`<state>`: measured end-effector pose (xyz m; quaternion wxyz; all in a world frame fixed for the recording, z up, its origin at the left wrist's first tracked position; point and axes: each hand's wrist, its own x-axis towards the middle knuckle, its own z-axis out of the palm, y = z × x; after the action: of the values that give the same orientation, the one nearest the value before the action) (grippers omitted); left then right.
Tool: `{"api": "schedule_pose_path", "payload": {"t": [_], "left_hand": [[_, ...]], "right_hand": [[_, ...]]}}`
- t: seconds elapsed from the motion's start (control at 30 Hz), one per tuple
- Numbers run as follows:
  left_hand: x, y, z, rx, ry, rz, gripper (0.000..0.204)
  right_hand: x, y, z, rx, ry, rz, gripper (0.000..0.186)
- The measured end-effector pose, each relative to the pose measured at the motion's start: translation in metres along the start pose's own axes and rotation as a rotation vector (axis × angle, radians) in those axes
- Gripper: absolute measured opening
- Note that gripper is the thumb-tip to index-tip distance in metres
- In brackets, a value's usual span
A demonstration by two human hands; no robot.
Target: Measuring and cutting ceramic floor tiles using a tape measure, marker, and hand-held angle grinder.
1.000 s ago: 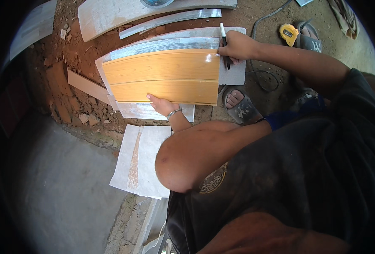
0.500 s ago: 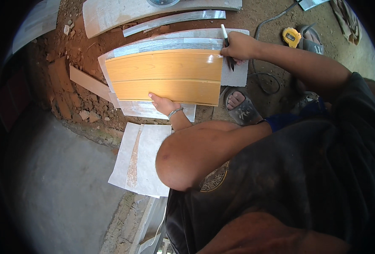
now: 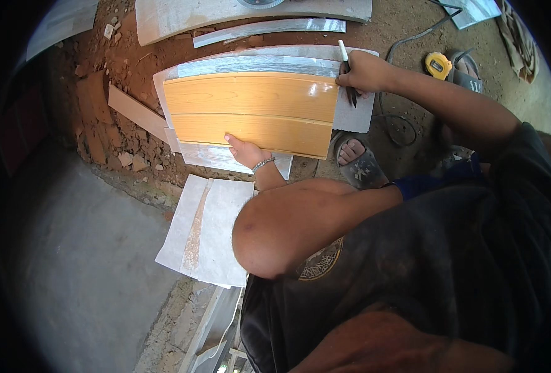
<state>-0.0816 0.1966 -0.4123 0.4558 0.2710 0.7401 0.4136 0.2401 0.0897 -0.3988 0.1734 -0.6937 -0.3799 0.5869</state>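
Concrete floor [image 3: 89, 267] spreads below and to the left of the wood-grain panel [image 3: 250, 96], the yellow, grooved piece that serves as landmark here. Just off the panel's left end, a narrow tan strip [image 3: 137, 113] slants down toward its lower corner. Pale paper-like sheets [image 3: 226, 227] lie below the panel, apart from it.

The panel's long axis runs left to right, tipped slightly down at the right end, with its grooves following that length. Its left hand [image 3: 247, 153] neighbour sits on the lower long edge, near mid-length: the thumb rests on the face and the hand appears closed over the edge, though the other fingers are hidden. From that hand the panel lies upward and to both sides.

At the panel's upper right corner is the right hand [image 3: 364, 73], the nearer one to the short right edge. It is closed around a pen-like tool [image 3: 343, 51], white above and dark below, which stands nearly along that short edge, so across the long axis. From this hand the panel reaches leftward. Grey board [image 3: 355, 119] shows beyond the right edge; farther right of the panel lies a yellow tape measure [image 3: 437, 64].
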Motion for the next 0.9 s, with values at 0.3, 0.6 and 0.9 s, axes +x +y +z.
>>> {"api": "schedule_pose_path", "payload": {"t": [0.3,0.6,0.9], "left_hand": [[0.002,-0.003,-0.001,0.010,-0.014,0.013,0.070],[0.009,-0.006,-0.003,0.006,-0.019,-0.004,0.071],[0.006,-0.004,-0.002,0.003,-0.031,0.004,0.071]], "right_hand": [[0.000,0.001,0.000,0.045,0.006,-0.001,0.036],[0.000,0.000,-0.002,0.045,-0.009,-0.011,0.034],[0.001,0.001,-0.001,0.070,-0.010,0.001,0.034]]}}
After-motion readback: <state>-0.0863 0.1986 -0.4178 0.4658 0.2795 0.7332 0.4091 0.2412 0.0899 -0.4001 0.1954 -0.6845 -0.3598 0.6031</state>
